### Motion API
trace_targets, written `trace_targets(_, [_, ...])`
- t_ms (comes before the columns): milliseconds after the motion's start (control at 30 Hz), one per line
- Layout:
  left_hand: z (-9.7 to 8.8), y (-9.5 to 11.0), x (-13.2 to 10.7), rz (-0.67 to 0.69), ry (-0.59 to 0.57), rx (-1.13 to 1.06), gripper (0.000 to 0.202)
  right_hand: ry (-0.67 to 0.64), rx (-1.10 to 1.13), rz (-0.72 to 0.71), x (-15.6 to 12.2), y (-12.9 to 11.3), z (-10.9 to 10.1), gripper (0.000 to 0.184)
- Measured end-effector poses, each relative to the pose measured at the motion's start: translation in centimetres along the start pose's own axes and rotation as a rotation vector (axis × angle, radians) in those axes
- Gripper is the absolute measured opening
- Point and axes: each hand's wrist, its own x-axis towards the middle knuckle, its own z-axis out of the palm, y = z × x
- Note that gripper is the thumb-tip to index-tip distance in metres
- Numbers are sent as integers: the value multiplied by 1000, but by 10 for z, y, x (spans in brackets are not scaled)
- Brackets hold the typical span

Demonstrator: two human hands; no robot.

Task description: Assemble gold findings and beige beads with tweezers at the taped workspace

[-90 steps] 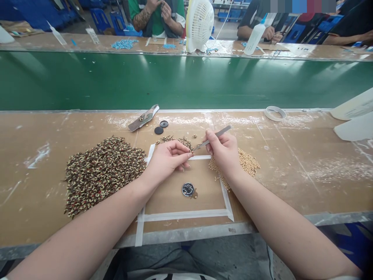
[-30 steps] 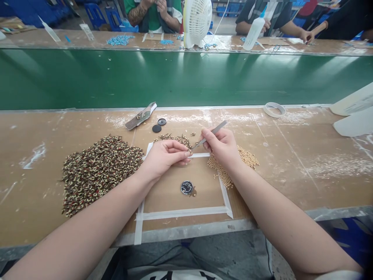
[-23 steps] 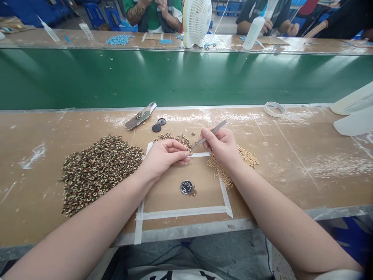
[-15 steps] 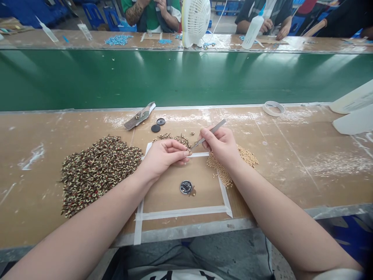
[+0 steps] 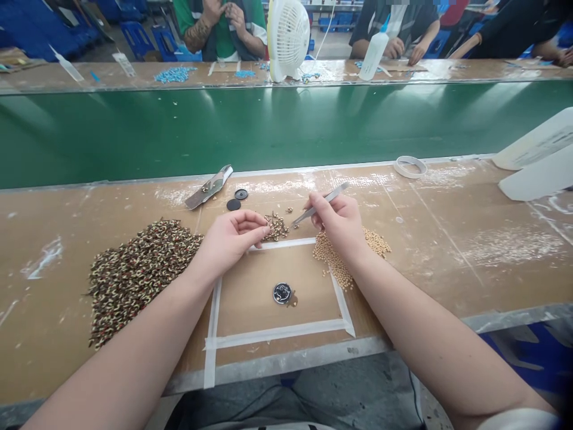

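My right hand [image 5: 339, 224] grips a pair of metal tweezers [image 5: 335, 193], whose tips point down to the left beside a small heap of assembled-looking pieces [image 5: 277, 228]. At the left edge of that heap is my left hand [image 5: 233, 240], thumb and fingers pinched together; whatever lies between them is too small to make out. Left of it spreads a large pile of small dark-and-cream curved parts [image 5: 143, 272]. Tiny tan beads [image 5: 333, 263] lie in a pile under and beside my right hand. A small round dish [image 5: 282, 293] with dark, shiny liquid sits within a white tape frame [image 5: 280, 332].
Behind the heap lie two black round caps [image 5: 233, 205] and a folded patterned strip [image 5: 209, 188]. A tape roll [image 5: 410, 167] and white bottles [image 5: 537, 140] are at the right. Beyond the green belt [image 5: 250, 128], a fan [image 5: 289, 39] and co-workers are at another table.
My left hand has moved left, away from the tweezer tips, to the small heap's edge. My right hand keeps the tweezers in nearly the same place. The view has shifted slightly.
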Motion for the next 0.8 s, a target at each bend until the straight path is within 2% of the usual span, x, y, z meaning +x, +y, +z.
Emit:
trace_targets(133, [-11,1,2,105,65,275,30,14,-34,-35,1,-1,-2,41])
trace_targets(267, [-23,2,3,109,143,545,30,24,-80,-48,2,-2,-3,42])
trace_targets(333, [-29,3,4,76,146,601,30,36,-110,-64,3,-3,-4,42])
trace_targets(433, [-37,3,7,12,86,656,27,35,-204,-106,5,-5,-9,39])
trace_targets(567, [-40,0,10,-24,7,707,26,-44,-496,-134,11,-6,-21,39])
trace_targets(667, [-40,-2,10,27,44,785,25,-90,-673,-101,16,-5,-30,44])
trace_targets(800, [-38,-2,7,96,122,836,24,-93,-777,-83,20,-5,-34,49])
